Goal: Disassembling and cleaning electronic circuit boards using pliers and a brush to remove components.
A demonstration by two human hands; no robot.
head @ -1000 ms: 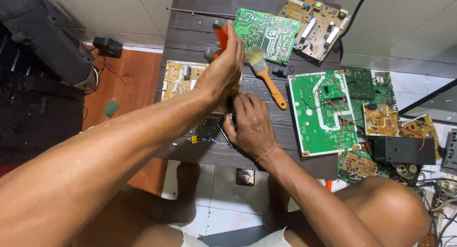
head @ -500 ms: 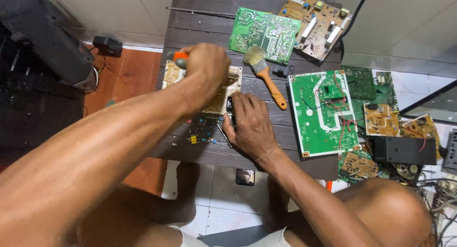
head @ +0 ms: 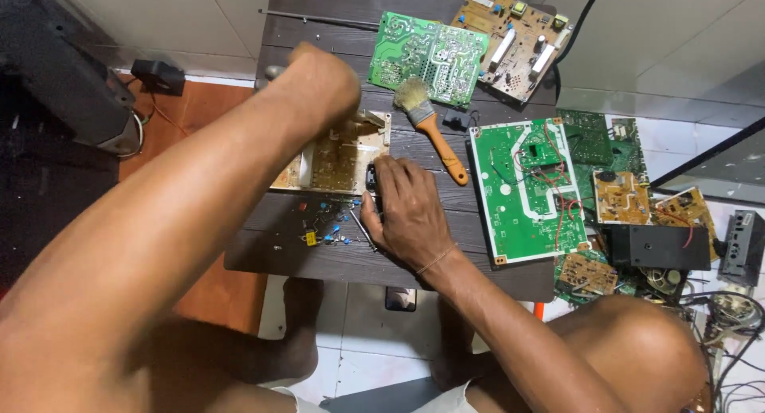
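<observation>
Nearest to us, along the front edge of the dark slatted worktop (head: pixel 319 258), lies a scatter of small loose components (head: pixel 323 226), blue and yellow, too small to tell apart. Just beside them our right hand (head: pixel 402 214) rests palm down with fingers curled together, pressing on the right end of the tan circuit board (head: pixel 339 158); a small dark part shows at its fingertips, but we cannot tell whether it is pinched or only touched. The board lies flat near the middle of the worktop, its long axis running roughly left to right, slightly skewed, its upper right corner pointing toward the brush. Much of its left and far side is covered by our left forearm. Our left hand (head: pixel 323 82) is closed in a fist over the board's far edge, blurred; a grey rounded tip pokes out at its left side, so it grips some tool whose shape we cannot make out.

Right of the board, a paintbrush (head: pixel 430 126) with an orange handle lies slanted, bristles toward the far edge, handle toward the right front. Beyond it sit a green circuit board (head: pixel 430 54) and, at the far right corner, a brown board (head: pixel 510 31) with white parts. A large green board (head: pixel 526 190) with red wires overhangs the right edge; more boards past it lie piled, partly cut off
</observation>
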